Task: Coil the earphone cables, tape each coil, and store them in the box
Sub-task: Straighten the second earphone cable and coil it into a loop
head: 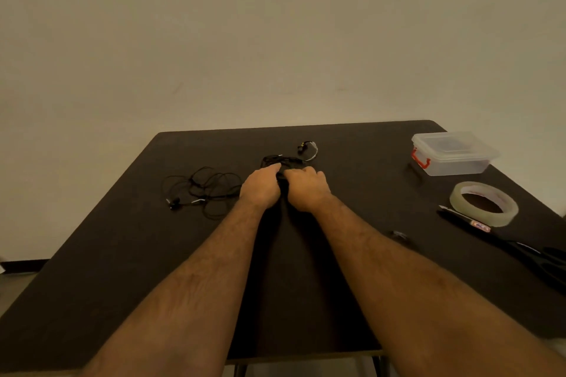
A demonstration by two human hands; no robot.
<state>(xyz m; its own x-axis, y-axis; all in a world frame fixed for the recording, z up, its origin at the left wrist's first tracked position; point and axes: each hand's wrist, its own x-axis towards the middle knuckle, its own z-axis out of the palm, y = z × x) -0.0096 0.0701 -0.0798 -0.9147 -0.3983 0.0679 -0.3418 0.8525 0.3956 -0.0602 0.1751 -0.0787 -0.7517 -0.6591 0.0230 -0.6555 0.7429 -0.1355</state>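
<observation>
At table centre: left hand (260, 185) and right hand (306, 188), fingers curled, grip black earphone cable (283, 162) between them.

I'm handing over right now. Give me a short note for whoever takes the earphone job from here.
Left hand and right hand: both grip the black earphone cable at mid-table, apparently coiling it.
Second earphone cable: loose tangle left of the hands, untouched.
Tape roll and scissors: at the right, idle.
Box: far right, lid on; contents hard to tell.
Done: no taped coil visible.
Left: finish this coil, tape it, coil and tape the other, open the box, store both.
</observation>
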